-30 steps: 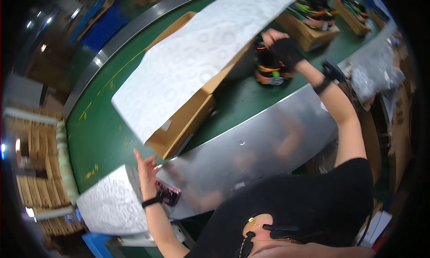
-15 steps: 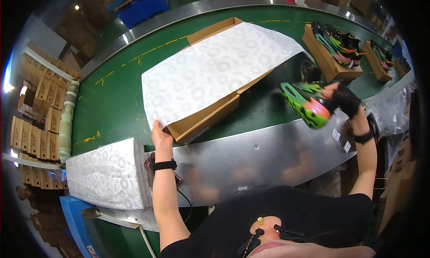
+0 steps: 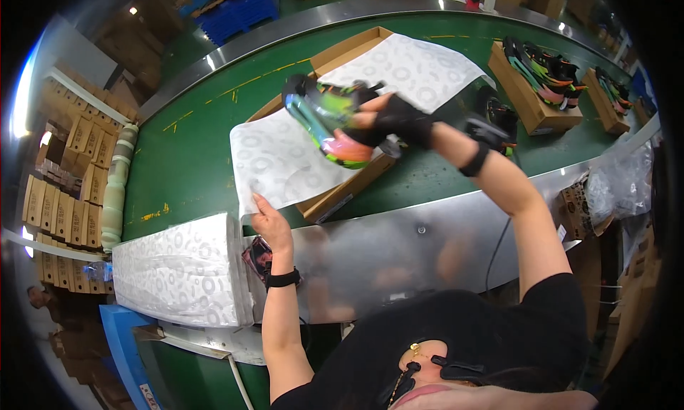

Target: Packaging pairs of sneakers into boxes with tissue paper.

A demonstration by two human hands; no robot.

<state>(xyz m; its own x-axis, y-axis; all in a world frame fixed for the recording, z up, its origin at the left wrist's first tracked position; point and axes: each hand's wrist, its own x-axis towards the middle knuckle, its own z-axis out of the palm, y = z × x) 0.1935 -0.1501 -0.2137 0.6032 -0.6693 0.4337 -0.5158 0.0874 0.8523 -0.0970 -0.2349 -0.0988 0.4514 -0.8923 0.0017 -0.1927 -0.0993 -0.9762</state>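
A green, black and orange sports shoe (image 3: 320, 114), smeared by motion, hangs over the open cardboard box (image 3: 342, 196). My right hand (image 3: 388, 121), in a black fingerless glove, is closed on it. Patterned white wrapping paper (image 3: 267, 161) lies across the box and sags into it under the shoe. At the paper's near left corner, my left hand (image 3: 272, 221) pinches the edge with its thumb on top. Another dark shoe (image 3: 495, 114) rests on the green belt right of the box, partly behind my right forearm.
A plastic-wrapped stack of patterned paper (image 3: 178, 271) sits at the near left. Several shoes (image 3: 545, 71) lie on cardboard boxes (image 3: 534, 114) at the far right. A steel ledge (image 3: 385, 267) runs along the near side. Clear plastic bags (image 3: 616, 185) hang at the right.
My right hand has carried the shoe leftward from beside the box to above it. The paper has sunk into the box. My left hand stays at the paper's corner.
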